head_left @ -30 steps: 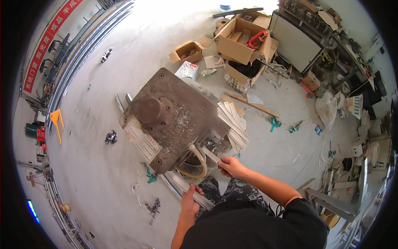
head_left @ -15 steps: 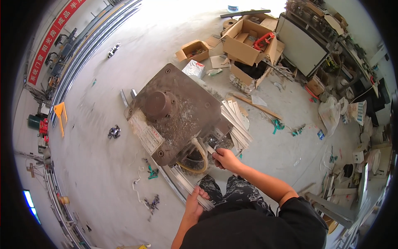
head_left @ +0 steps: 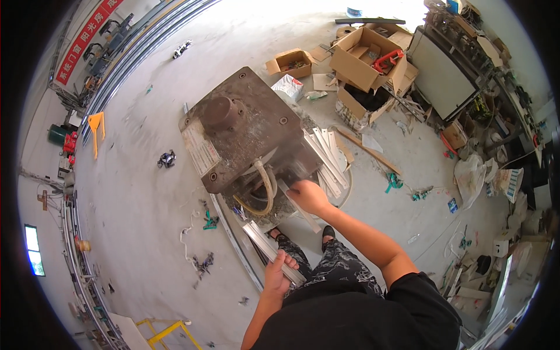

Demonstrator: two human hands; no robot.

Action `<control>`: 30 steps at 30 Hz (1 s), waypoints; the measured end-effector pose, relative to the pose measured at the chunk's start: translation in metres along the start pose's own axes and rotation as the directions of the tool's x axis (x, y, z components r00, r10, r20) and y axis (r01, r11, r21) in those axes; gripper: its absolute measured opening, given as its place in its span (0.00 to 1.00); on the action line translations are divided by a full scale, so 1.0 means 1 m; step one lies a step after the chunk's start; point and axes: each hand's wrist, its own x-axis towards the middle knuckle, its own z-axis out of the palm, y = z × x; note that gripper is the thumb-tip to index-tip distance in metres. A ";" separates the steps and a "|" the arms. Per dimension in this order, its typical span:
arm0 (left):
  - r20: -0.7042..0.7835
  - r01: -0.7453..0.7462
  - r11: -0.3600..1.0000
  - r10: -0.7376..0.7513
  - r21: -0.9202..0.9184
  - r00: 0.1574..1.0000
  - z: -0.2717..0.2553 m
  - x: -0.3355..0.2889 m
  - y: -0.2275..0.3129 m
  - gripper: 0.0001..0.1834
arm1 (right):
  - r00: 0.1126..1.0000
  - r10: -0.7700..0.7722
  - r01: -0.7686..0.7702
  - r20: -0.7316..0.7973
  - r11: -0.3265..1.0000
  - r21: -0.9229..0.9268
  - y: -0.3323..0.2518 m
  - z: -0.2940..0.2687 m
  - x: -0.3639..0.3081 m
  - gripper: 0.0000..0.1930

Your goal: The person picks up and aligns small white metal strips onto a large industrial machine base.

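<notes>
A brown, dusty punch-press-like machine (head_left: 256, 131) with a round cap stands before me. My right hand (head_left: 309, 197) is closed on a pale metal strip (head_left: 305, 217) at the machine's near right side, the strip slanting down past my fingers toward me. The strip's far tip is at the dark working opening, where details are blurred. Lower down, my left hand (head_left: 279, 272) is closed round a bundle of silvery metal strips (head_left: 259, 238), near my lap. A bent beige hose (head_left: 272, 189) loops out of the machine's front, left of my right hand.
Right of the machine lies a fanned pile of pale strips (head_left: 330, 163). Beyond are open cardboard boxes (head_left: 359, 61), one holding a red tool (head_left: 387, 60). A wooden stick (head_left: 373, 153) and green scraps (head_left: 394, 181) lie on the floor. A metal rail (head_left: 233, 239) runs along the left.
My view has shifted, with the machine now a little higher in it. The strip in my right hand now shows a long length on my side of the machine. My left hand still grips the bundle.
</notes>
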 end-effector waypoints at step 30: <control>0.305 -0.441 0.285 0.415 0.851 0.857 -0.002 0.006 0.030 0.09 | 0.831 -0.493 0.357 -0.258 0.828 -0.432 -0.025 -0.065 -0.123 0.15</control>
